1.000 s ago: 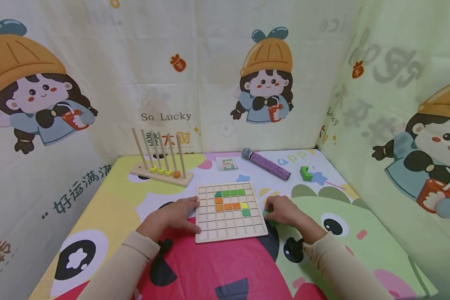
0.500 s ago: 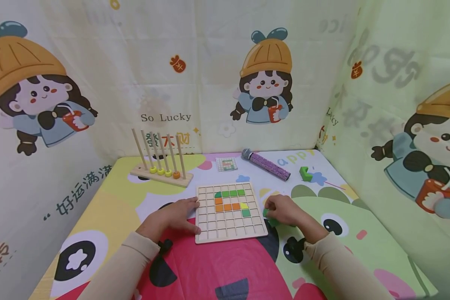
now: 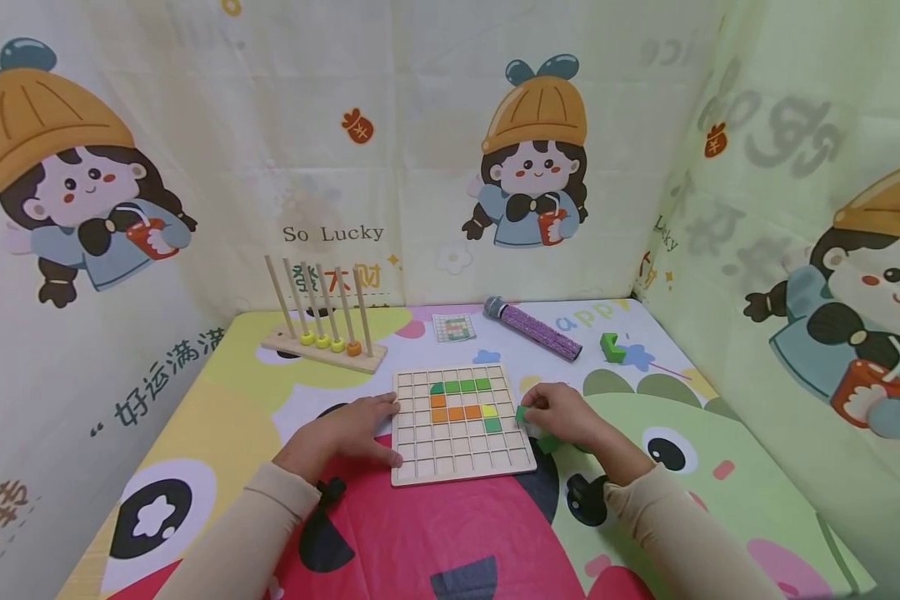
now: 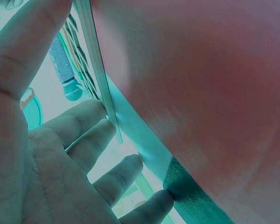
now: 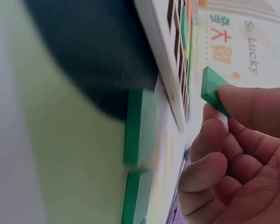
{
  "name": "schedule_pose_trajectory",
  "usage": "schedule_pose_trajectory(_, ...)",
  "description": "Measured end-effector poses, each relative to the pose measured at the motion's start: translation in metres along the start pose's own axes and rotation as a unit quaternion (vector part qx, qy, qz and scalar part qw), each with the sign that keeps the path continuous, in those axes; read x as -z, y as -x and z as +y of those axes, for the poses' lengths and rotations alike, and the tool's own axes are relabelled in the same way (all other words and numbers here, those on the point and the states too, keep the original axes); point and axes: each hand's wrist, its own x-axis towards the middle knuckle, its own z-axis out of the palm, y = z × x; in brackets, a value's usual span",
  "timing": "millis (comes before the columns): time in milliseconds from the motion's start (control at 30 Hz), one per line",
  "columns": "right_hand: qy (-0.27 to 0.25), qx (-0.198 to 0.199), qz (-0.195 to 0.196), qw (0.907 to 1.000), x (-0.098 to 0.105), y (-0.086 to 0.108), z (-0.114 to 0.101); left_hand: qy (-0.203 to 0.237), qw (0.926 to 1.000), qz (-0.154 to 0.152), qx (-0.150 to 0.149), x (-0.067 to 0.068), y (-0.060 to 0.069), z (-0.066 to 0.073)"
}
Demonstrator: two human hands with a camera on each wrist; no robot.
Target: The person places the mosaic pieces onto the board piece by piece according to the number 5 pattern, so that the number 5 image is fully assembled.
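Note:
A square wooden grid board (image 3: 420,462) lies on the table; green, orange and yellow tiles fill some of its cells. My left hand (image 3: 345,435) rests at the board's left edge, thumb and fingers extended and touching its side in the left wrist view. Between thumb and finger of my right hand (image 3: 564,414) is a small green tile (image 5: 212,89), held just above the table by the board's right edge. Beneath that hand, other green tiles (image 5: 140,127) lie on the cloth, partly hidden in the head view.
Behind the board lies a small pattern card (image 3: 453,327), with a purple microphone (image 3: 536,331) to its right. A green angular block (image 3: 611,347) sits at the back right. At the back left stands a wooden peg rack (image 3: 326,354) with yellow and orange beads.
My right hand has lifted a green tile from the table and moved slightly up and toward the board. The left hand and the board stay where they were.

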Motion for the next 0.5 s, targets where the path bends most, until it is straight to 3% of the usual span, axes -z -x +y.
schedule_pose_trajectory(267,-0.035,0.038,-0.018,0.9985,-0.007,0.001,-0.015,-0.005,1.0000,0.001,0.001,0.000,-0.002,-0.001)
schedule_pose_trajectory(500,-0.018,0.078,-0.051,0.9955,-0.018,0.003,-0.024,-0.001,1.0000,0.002,-0.004,0.001,0.000,0.000)
